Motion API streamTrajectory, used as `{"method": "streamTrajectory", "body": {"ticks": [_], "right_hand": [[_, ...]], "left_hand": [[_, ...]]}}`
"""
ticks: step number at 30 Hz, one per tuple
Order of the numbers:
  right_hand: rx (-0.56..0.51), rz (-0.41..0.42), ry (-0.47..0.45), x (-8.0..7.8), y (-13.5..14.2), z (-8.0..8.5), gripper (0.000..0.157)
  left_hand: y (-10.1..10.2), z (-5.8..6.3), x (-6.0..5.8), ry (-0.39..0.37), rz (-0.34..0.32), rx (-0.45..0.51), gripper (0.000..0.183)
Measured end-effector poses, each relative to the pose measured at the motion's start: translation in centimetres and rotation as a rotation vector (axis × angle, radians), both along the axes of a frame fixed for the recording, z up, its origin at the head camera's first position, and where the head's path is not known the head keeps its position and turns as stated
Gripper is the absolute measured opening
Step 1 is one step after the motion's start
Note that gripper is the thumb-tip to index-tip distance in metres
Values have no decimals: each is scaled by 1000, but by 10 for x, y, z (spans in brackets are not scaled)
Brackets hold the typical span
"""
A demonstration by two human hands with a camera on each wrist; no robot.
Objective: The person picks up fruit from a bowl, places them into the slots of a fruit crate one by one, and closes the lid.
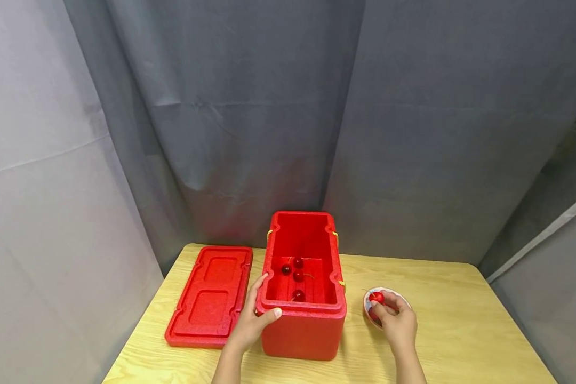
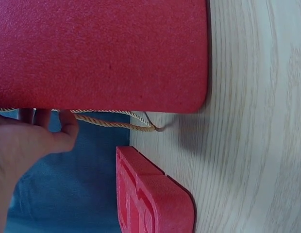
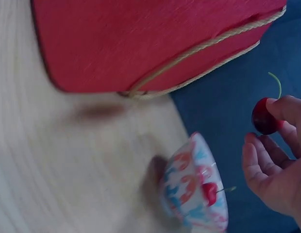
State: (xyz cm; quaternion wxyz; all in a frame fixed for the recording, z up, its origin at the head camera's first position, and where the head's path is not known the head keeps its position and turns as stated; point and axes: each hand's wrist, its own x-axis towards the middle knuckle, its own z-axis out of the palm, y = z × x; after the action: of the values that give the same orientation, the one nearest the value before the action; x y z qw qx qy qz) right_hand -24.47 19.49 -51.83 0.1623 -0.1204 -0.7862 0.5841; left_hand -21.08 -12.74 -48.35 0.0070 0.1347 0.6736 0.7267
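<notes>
A red foam box (image 1: pixel 301 333) stands uncovered on the table, with several dark red cherries (image 1: pixel 298 276) on its floor. My left hand (image 1: pixel 252 322) holds the box's near left corner, thumb on the front rim and fingers along the left side. My right hand (image 1: pixel 399 321) pinches a cherry (image 3: pixel 265 116) with a green stem between thumb and fingers. It is above a small bowl (image 3: pixel 194 182) patterned in blue, orange and pink, to the right of the box. Another cherry (image 3: pixel 209 193) shows at the bowl's rim; the hand partly hides the bowl in the head view.
The box's red lid (image 1: pixel 210 296) lies on the wooden table (image 1: pixel 441 304) to the left. Yellow rope (image 3: pixel 189 52) runs along the box's sides. A grey curtain (image 1: pixel 249 117) hangs behind the table.
</notes>
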Motion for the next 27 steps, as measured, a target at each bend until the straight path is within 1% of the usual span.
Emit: {"method": "streamTrajectory", "body": {"ticks": [4, 7, 9, 14, 18, 21, 23, 25, 27], "right_hand": [[1, 41, 6, 4, -7, 21, 36], [-23, 73, 4, 6, -11, 32, 38], [-42, 86, 5, 7, -13, 37, 40], [-62, 100, 14, 11, -18, 49, 40], [-18, 103, -10, 15, -22, 58, 37], [29, 97, -48, 16, -24, 63, 37], [29, 100, -57, 16, -26, 67, 36], [15, 120, -44, 15, -28, 72, 36], [-12, 150, -14, 12, -31, 78, 37]], "left_hand": [[-1, 3, -4, 5, 5, -37, 82], [0, 5, -7, 11, 1, -53, 82], [0, 6, -8, 11, 0, -54, 82], [-1, 3, -8, -5, 6, -43, 83], [-1, 0, -5, -11, 0, -18, 82], [-1, -2, -4, -12, -7, 0, 82], [-1, -2, -3, -9, -9, 4, 81], [-1, -3, -3, -8, -12, 9, 81], [-2, -8, -5, -9, -14, 18, 81]]}}
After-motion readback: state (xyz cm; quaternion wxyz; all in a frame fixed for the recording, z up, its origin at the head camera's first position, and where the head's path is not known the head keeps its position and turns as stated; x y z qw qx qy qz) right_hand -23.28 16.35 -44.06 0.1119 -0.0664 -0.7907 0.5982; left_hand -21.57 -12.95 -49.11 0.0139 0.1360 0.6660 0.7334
